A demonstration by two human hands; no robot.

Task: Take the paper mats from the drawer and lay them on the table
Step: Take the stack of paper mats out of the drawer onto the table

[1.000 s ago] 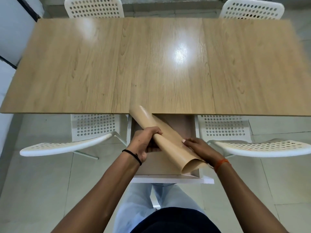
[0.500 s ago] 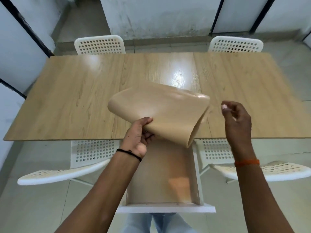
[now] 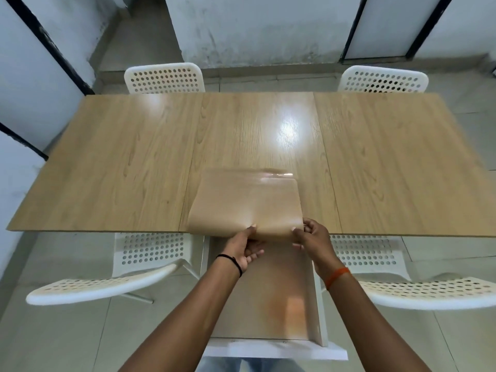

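The tan paper mats (image 3: 245,204) lie as a curled stack on the near middle of the wooden table (image 3: 128,162), with their near edge hanging just over the table's front edge. My left hand (image 3: 245,248) pinches that near edge from below and left. My right hand (image 3: 308,234) grips the near right corner. Below my hands the white drawer (image 3: 319,312) stands pulled out, and its tan bottom shows with nothing lying in it.
Two white perforated chairs (image 3: 150,253) (image 3: 367,251) are tucked under the near side, either side of the drawer. Two more chairs (image 3: 163,77) (image 3: 382,79) stand at the far side. Walls and dark-framed panels (image 3: 386,25) lie beyond.
The mats went from a roll held over the drawer, up and forward, onto the table near its front edge. My right hand, off them half a second ago, now grips their corner.
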